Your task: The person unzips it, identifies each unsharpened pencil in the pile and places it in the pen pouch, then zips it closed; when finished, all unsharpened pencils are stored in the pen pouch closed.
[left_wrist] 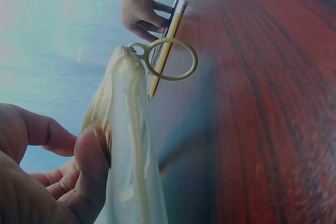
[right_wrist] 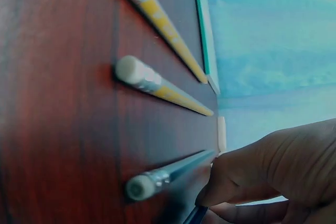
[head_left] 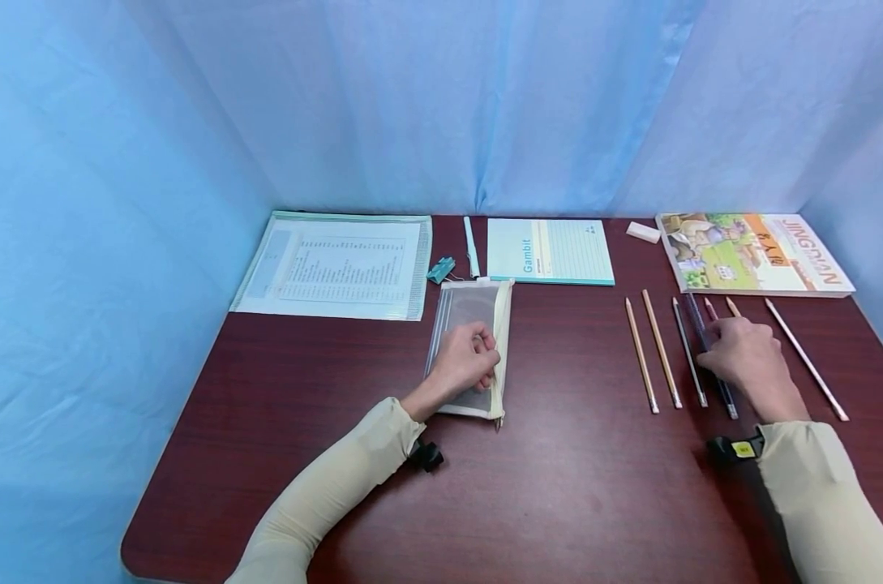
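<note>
My left hand pinches the cream zip edge of a clear mesh pencil pouch, thumb against curled fingers. In the left wrist view the pouch stands up at its edge, with a ring-shaped zip pull at its end. Over to the right, my right hand pinches a dark pencil between thumb and fingers; in the right wrist view only a short piece of that pencil shows below the thumb. A reddish pencil and a tan pencil are partly hidden behind this hand.
Left of the right hand lie a grey pencil and two yellow pencils; a whitish pencil lies to its right. Along the back are a document sleeve, teal binder clip, pen, notebook, eraser and book.
</note>
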`<action>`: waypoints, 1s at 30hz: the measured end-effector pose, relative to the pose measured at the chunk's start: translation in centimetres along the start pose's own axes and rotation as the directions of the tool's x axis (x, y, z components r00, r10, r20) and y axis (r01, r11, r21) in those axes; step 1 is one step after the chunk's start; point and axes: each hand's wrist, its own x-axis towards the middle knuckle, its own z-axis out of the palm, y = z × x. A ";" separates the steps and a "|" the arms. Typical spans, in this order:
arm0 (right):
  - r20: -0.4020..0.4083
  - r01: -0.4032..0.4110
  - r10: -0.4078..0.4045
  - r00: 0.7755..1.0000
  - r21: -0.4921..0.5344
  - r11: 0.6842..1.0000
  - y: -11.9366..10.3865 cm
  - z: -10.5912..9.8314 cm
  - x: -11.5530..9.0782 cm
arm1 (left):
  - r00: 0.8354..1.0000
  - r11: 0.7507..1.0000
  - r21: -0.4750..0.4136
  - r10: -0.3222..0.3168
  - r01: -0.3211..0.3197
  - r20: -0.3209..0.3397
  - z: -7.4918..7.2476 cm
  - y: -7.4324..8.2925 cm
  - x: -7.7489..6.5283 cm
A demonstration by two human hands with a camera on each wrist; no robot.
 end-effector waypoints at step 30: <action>0.211 -0.270 -0.456 0.865 0.960 -0.068 2.2 2.1 0.1 | 1.000 1.000 0.010 0.004 -0.004 -0.007 0.0 0.2 0.0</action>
